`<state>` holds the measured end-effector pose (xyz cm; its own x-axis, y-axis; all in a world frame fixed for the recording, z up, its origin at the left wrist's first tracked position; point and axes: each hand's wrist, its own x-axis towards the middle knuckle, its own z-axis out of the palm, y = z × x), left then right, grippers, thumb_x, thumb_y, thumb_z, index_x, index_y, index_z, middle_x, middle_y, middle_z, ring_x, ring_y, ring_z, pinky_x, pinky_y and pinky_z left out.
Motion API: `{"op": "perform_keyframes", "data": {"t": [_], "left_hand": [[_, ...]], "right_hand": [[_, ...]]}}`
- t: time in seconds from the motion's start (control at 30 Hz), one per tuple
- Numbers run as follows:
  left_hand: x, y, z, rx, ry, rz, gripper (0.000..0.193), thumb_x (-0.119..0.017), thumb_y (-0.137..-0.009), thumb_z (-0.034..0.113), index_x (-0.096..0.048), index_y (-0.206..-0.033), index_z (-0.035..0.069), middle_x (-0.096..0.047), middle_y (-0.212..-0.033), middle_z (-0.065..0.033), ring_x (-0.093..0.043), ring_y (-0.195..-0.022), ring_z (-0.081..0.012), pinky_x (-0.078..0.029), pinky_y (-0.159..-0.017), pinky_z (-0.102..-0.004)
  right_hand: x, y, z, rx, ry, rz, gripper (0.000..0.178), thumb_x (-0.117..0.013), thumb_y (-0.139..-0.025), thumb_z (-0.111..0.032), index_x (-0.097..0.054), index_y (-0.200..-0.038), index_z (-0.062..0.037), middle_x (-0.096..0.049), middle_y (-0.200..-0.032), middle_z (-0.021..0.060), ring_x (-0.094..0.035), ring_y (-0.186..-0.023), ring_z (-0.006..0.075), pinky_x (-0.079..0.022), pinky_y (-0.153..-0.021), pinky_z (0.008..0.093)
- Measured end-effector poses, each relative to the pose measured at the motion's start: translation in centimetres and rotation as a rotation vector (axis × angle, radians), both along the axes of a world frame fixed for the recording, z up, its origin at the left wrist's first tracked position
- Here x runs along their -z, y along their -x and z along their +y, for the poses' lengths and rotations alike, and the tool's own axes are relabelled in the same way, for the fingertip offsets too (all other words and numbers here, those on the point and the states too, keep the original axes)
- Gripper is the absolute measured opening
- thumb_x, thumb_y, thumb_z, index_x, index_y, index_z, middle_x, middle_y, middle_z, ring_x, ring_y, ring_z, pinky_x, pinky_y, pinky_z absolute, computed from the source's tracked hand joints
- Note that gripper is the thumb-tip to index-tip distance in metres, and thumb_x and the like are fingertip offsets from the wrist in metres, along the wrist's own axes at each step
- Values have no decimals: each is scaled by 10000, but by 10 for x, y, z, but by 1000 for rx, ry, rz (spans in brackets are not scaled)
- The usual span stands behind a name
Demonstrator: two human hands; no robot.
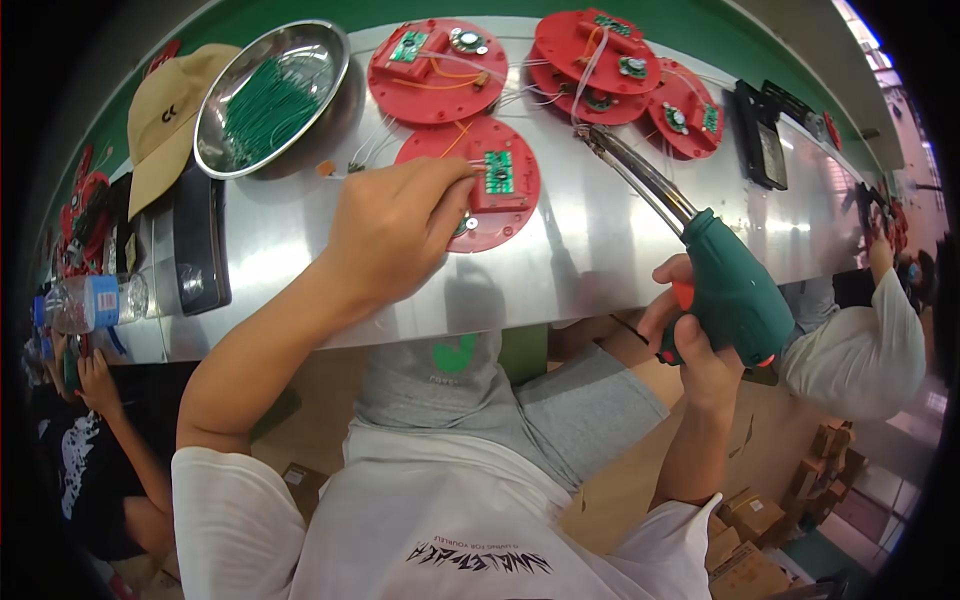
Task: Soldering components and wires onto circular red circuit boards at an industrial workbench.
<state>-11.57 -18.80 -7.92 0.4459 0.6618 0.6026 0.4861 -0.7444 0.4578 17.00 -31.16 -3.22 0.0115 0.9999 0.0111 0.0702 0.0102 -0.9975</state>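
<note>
In my right hand (705, 350) is a green soldering gun (740, 290), its handle gripped and a finger by the orange trigger. Its long metal tip points up and left, ending near a stack of red discs (590, 60). My left hand (400, 225) is closed over the left part of a nearer red disc (515, 225), with its fingertips pinched beside the green circuit board (498, 172) on it. Whatever thin thing those fingers hold is too small to make out. Part of the disc is hidden under this hand.
A steel bowl (335, 105) of green wires (262, 112) stands at the back left, beside a beige cap (180, 100) and a black case (200, 245). Further red discs (440, 95) with wires lie behind. A black holder (762, 140) is at right. Co-workers sit on both sides.
</note>
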Motion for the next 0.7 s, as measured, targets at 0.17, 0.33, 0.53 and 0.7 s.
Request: {"op": "perform_keyframes", "data": {"t": [0.17, 0.33, 0.53, 0.7], "left_hand": [[10, -1, 8, 4, -71, 4, 123, -681, -844, 47, -660, -954, -3, -680, -783, -113, -662, -638, -275, -514, -547, -364], [12, -3, 10, -53, -160, 10, 85, -696, -837, 98, -646, -890, 55, -646, -711, -67, -635, -583, -240, -496, -500, -340], [11, -1, -1, -32, -19, 42, 143, -725, -829, 15, -691, -967, -5, -691, -767, -100, -650, -576, -180, -494, -516, -278], [18, -3, 5, -32, -28, 36, 152, -734, -818, 0, -688, -963, -1, -684, -750, -88, -647, -567, -169, -498, -514, -273]], "right_hand": [[9, -3, -1, -107, -1, -90, 707, -696, -898, -473, -502, -1260, 102, -587, -1074, 171, -577, -540, 135, -379, -461, 229], [19, 2, -7, -168, -59, -157, 791, -628, -901, -560, -491, -1262, 131, -599, -1055, 195, -550, -500, 127, -365, -464, 228], [36, 1, -18, -109, -104, -110, 789, -588, -926, -555, -493, -1277, 146, -614, -1135, 265, -579, -507, 147, -373, -464, 230], [41, -1, -15, -147, -144, -167, 789, -561, -941, -552, -474, -1303, 143, -613, -1138, 283, -590, -493, 156, -376, -466, 213]]}}
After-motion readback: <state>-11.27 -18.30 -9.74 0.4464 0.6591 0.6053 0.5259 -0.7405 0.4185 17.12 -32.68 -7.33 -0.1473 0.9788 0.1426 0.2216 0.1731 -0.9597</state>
